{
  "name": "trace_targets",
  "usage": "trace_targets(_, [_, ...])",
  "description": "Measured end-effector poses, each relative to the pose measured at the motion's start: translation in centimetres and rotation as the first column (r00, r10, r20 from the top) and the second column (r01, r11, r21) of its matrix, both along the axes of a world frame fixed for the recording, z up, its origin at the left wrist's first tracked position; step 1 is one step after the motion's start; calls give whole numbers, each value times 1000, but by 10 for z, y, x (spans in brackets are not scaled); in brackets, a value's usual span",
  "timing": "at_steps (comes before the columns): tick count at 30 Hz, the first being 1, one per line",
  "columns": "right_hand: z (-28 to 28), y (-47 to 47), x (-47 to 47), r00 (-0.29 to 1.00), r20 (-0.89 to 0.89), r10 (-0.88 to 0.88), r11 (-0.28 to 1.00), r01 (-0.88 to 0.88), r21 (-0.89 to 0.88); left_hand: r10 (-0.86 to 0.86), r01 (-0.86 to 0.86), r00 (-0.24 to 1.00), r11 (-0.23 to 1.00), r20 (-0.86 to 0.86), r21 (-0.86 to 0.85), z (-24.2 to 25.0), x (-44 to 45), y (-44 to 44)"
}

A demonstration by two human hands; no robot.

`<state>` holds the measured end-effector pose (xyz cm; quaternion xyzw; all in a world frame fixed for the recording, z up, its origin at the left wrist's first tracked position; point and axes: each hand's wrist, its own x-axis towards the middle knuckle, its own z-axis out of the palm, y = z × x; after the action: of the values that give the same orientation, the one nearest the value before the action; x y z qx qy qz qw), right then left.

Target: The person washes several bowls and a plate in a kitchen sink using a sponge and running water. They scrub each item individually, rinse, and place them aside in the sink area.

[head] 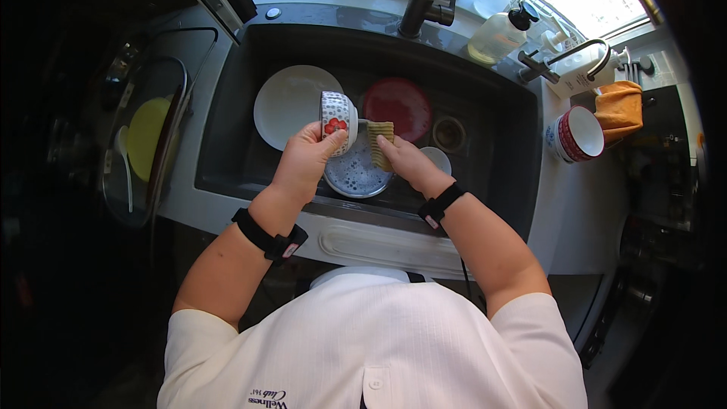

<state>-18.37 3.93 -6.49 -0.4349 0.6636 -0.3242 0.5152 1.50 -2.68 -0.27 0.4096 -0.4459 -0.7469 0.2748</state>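
Observation:
My left hand (309, 150) grips a patterned bowl (335, 108) with a red flower, tipped on its side over the dark sink (488, 176). Close to the bowl's base, my right hand (413, 160) holds a ridged yellowish-green cloth or sponge (377, 150). Below both hands a speckled blue-grey dish (355, 173) lies in the sink. A large white plate (287, 105) is behind the bowl, and a red plate (400, 105) lies beyond the sponge. Partly hidden by my right hand is a small white dish (437, 160).
A dark faucet (417, 8) rises behind the sink, beside a pump bottle (500, 34). At the right stand a small curved tap (537, 68), stacked bowls (582, 133) and an orange cloth (619, 108). A rack at the left holds a yellow-green item (145, 139) and a white spoon (125, 159).

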Motion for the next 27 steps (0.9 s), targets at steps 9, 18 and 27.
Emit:
trace_targets(9, [63, 7, 20, 749, 645, -155, 984, 57, 170, 64, 672, 715, 208, 696, -710, 3, -4, 28])
trace_targets(18, [93, 29, -21, 876, 362, -318, 938, 345, -11, 181, 619, 742, 185, 646, -763, 34, 8, 36])
trace_targets(27, [188, 104, -194, 683, -203, -702, 712, 664, -227, -13, 512, 788, 569, 615, -644, 17, 42, 37])
